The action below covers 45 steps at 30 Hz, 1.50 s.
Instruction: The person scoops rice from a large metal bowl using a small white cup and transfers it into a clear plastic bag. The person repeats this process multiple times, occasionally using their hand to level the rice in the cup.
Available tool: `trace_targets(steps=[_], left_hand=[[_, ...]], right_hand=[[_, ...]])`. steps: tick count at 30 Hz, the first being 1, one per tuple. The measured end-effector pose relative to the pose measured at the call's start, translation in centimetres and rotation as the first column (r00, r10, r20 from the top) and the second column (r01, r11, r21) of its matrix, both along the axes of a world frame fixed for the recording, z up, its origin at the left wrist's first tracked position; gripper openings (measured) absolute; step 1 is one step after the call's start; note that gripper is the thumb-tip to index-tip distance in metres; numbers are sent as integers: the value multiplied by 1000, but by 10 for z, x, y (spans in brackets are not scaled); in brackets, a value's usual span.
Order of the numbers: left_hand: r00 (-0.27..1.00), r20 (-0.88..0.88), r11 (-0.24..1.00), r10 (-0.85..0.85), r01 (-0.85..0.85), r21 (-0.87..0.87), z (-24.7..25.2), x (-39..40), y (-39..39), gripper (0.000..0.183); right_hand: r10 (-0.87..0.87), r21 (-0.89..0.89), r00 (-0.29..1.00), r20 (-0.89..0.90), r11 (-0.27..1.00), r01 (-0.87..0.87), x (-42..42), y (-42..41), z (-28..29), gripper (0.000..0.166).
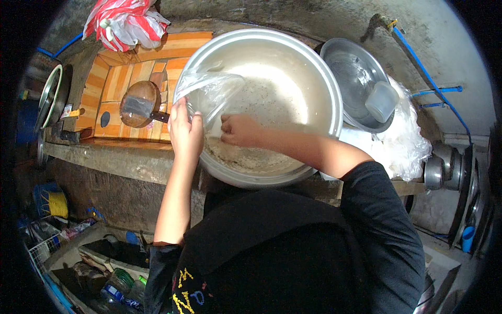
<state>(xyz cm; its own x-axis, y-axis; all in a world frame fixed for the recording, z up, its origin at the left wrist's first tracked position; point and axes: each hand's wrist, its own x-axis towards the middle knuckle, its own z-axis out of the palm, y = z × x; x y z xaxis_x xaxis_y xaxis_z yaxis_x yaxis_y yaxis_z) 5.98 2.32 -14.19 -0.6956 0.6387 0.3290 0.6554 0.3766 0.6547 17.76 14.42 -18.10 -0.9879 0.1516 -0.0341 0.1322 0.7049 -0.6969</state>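
Note:
A large round metal basin stands on the counter's edge right before me. Dark specks are scattered over its pale, cloudy inside. At its left rim my left hand grips a clear plastic bag, whose loose film spreads over the rim and into the basin. My right hand is down inside the basin, beside the bag, with its fingers curled. Whether those fingers hold anything is hidden. Left of my left hand, a cleaver lies on a round wooden chopping board.
The board rests in a wood-patterned tiled sink. A red-and-white plastic bag hangs above it. To the right, a smaller metal basin holds a translucent plastic container, next to bunched clear plastic bags. Metal pots stand farther right.

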Motion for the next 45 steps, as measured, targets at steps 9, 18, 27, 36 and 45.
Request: trace_targets(steps=[9,18,27,36,45], left_hand=[[1000,11,1000,-9,9,-18,-6,-3,0,44],[998,-8,997,-62,61,-50,-5,-8,-1,43],[913,140,906,-382,400,-137,31,-3,21,47],[401,760,674,-511,736,65,48,-9,41,75],[399,857,763,-327,646,-10,72,2,54,79]], right_hand=[[4,-436,1000,21,900,5,29,15,-39,22],[-179,-866,858,481,56,497,51,44,21,10],[-357,-910,847,394,-24,413,73,48,75,9],[-575,-979,793,203,-97,180,62,48,86,17],[-524,-275,847,-92,830,484,43,43,89,20]])
